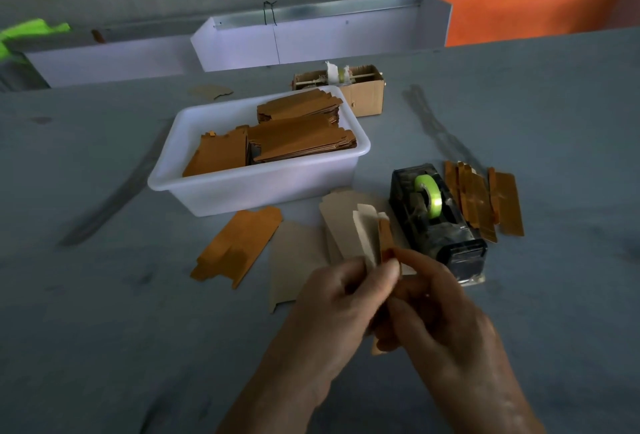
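- Near the middle, above the counter (104, 329): folded card (367, 236) held up between both hands, pale flaps fanned to the far side, brown strip along its right edge, lower end poking out below the palms.
- Left grip (332, 298) clamped on the card, thumb pressed to its near face, fingers curled behind.
- Right grip (440, 315) also closed on the card, fingertips pinching the brown edge, touching the left thumb.
- Just beyond the right hand: black dispenser (443, 236) standing on the counter, green tape roll (429, 196) seated in it.
- Right of the dispenser, just beside it: pile of folded brown pieces (485, 201) lying on the counter.
- Under and left of the held card: pale flat blank (298, 260) on the counter; further left, brown blank (239, 246), lying apart from the hands.
- Further off, left of the dispenser: white tub (256, 187) with stacks of brown blanks (287, 142) leaning inside.
- Behind the tub: small cardboard box (363, 90), open on top, contents hard to make out.
- Along the far edge: white trough (311, 42), orange sheet (536, 7) at far right, something green (27, 31) at far left, too blurred to tell.
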{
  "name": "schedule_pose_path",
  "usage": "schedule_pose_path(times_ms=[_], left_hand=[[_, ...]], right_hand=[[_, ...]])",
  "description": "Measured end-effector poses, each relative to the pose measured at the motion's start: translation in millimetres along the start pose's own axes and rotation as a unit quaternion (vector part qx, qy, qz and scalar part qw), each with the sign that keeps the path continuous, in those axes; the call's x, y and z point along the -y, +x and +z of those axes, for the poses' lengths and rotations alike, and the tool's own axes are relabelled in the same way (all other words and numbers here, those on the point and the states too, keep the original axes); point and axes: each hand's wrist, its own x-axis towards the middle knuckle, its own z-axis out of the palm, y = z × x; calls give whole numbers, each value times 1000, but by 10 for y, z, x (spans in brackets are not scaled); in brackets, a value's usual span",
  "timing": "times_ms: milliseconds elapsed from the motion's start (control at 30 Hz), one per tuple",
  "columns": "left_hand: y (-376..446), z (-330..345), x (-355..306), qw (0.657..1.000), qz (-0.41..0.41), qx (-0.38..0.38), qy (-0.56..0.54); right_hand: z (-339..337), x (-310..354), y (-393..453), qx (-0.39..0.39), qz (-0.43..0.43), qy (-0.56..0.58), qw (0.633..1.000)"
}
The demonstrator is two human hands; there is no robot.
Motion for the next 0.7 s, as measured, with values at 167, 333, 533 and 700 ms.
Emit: schedule_pose_path(times_ms=[167,333,533,700], left_hand=[[-9,-85,-24,1000,-4,13,13],[-46,-75,-83,998,-5,58,35],[-85,-26,-57,996,-19,31,86],[-92,19,-40,999,-43,-3,27]], right_hand=[[-73,-50,34,-65,64,28,995],[-126,-39,90,4,159,204,966],[-150,-66,103,5,182,253,950],[-120,-67,103,-14,186,235,954]])
